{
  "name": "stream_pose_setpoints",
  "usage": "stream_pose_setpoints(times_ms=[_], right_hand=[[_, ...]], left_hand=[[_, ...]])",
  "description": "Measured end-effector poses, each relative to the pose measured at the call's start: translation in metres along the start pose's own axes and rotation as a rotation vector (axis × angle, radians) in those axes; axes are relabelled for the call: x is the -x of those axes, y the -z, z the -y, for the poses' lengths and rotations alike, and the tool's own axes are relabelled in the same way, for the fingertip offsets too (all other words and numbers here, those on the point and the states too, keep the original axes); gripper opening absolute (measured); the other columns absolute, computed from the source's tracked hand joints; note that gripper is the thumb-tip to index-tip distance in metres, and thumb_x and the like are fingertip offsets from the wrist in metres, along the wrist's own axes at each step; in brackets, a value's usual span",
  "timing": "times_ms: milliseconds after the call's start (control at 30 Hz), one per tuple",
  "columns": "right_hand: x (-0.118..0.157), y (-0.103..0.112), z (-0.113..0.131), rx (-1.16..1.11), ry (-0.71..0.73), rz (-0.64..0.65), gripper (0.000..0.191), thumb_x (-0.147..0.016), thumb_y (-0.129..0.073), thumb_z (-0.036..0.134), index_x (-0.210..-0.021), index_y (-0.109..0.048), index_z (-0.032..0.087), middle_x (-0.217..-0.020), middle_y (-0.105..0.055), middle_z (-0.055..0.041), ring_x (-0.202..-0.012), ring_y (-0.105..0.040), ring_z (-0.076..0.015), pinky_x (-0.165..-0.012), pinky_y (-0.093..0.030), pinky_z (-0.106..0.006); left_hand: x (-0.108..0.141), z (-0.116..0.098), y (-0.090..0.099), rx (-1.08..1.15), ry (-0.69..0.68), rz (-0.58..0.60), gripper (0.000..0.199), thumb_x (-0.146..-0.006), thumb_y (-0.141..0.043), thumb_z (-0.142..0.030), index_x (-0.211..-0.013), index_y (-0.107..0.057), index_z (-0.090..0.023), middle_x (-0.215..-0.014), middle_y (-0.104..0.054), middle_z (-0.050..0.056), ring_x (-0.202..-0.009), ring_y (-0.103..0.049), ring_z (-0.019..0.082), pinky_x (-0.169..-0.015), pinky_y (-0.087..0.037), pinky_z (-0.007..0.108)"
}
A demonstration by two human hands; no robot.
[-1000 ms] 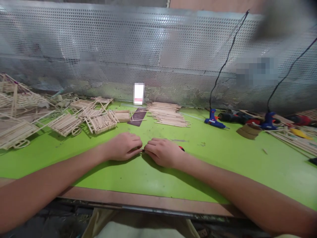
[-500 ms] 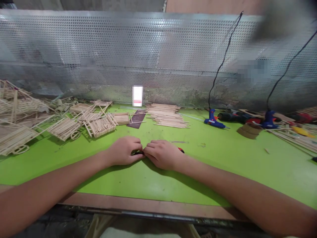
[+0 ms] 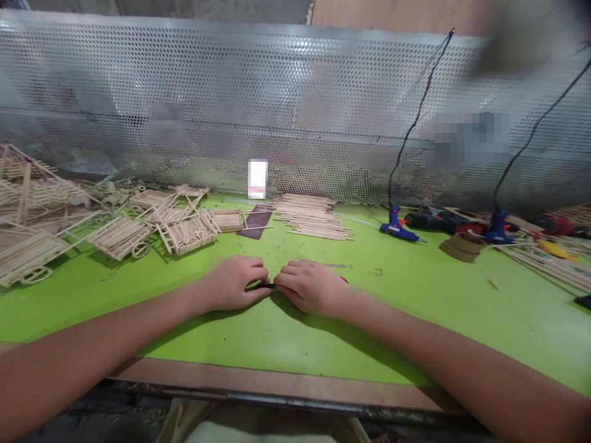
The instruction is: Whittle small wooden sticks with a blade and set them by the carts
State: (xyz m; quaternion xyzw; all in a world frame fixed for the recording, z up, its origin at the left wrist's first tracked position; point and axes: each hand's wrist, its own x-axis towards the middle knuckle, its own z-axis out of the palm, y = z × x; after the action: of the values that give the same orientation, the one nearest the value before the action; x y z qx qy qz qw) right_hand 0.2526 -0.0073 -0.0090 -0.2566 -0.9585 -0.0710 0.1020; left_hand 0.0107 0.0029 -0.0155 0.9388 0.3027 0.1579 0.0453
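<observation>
Near the middle of the green tabletop [image 3: 258, 344], my left hand [image 3: 235, 283] pinches a thin dark strip [image 3: 264, 285] between thumb and fingers. The strip runs across the small gap to my right hand [image 3: 307, 286], whose fingers are closed on its other end. A bit of a red and black object [image 3: 344, 280] shows just behind my right hand; the rest of it is hidden. What the dark strip is cannot be made out.
Small wooden stick carts [image 3: 189, 234] crowd the left. Loose sticks [image 3: 311, 215] and a dark sheet [image 3: 256, 221] lie behind my hands. Blue glue guns [image 3: 399, 229], a brown tape roll [image 3: 462, 246] and more sticks are at the right. A perforated metal screen [image 3: 231, 92] stands behind.
My right hand has shifted slightly to the right, away from my left hand. The gap between them is wider and more of the dark strip shows.
</observation>
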Motion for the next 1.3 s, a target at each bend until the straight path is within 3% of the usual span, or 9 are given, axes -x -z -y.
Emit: stream_pose_setpoints(times_ms=[333, 467, 633, 967, 1300], right_hand=[[-0.001, 0.002, 0.001, -0.013, -0.014, 0.015, 0.024, -0.105, -0.051, 0.021, -0.092, -0.07, 0.018, -0.085, -0.071, -0.0056, -0.077, -0.061, -0.0187, -0.075, -0.042, -0.032], [-0.002, 0.005, 0.001, -0.018, -0.03, 0.04, 0.023, -0.105, -0.052, 0.022, -0.094, -0.071, 0.017, -0.085, -0.071, -0.0058, -0.077, -0.062, -0.019, -0.074, -0.042, -0.032], [-0.003, 0.006, 0.001, -0.032, -0.038, 0.051, 0.024, -0.105, -0.051, 0.021, -0.095, -0.072, 0.018, -0.086, -0.071, -0.0059, -0.077, -0.061, -0.0186, -0.074, -0.043, -0.032], [-0.005, -0.001, 0.0, -0.072, -0.053, 0.05, 0.019, -0.104, -0.054, 0.018, -0.095, -0.071, 0.018, -0.088, -0.072, -0.0055, -0.082, -0.061, -0.0185, -0.076, -0.044, -0.031], [-0.021, 0.001, 0.018, 0.009, -0.083, 0.081, 0.019, -0.106, -0.052, 0.021, -0.097, -0.07, 0.018, -0.093, -0.073, -0.0056, -0.085, -0.062, -0.0194, -0.074, -0.043, -0.032]], left_hand=[[0.001, -0.003, 0.002, -0.134, -0.079, -0.001, 0.022, -0.105, -0.051, -0.035, -0.099, -0.063, -0.017, -0.093, -0.068, 0.005, -0.082, -0.061, 0.021, -0.074, -0.041, 0.034], [0.001, -0.002, 0.002, -0.174, -0.117, 0.012, 0.024, -0.107, -0.046, -0.029, -0.091, -0.06, -0.018, -0.087, -0.065, 0.004, -0.076, -0.057, 0.019, -0.069, -0.039, 0.034], [0.0, -0.001, 0.003, -0.165, -0.156, 0.04, 0.022, -0.104, -0.048, -0.021, -0.086, -0.059, -0.019, -0.081, -0.062, 0.003, -0.072, -0.055, 0.018, -0.065, -0.036, 0.034], [-0.003, 0.001, 0.005, -0.118, -0.199, 0.043, 0.023, -0.101, -0.049, -0.014, -0.08, -0.057, -0.019, -0.078, -0.062, 0.003, -0.074, -0.054, 0.019, -0.069, -0.038, 0.033], [0.013, 0.01, 0.016, -0.213, -0.22, 0.058, 0.021, -0.101, -0.05, -0.017, -0.083, -0.06, -0.018, -0.08, -0.064, 0.003, -0.075, -0.055, 0.019, -0.07, -0.037, 0.034]])
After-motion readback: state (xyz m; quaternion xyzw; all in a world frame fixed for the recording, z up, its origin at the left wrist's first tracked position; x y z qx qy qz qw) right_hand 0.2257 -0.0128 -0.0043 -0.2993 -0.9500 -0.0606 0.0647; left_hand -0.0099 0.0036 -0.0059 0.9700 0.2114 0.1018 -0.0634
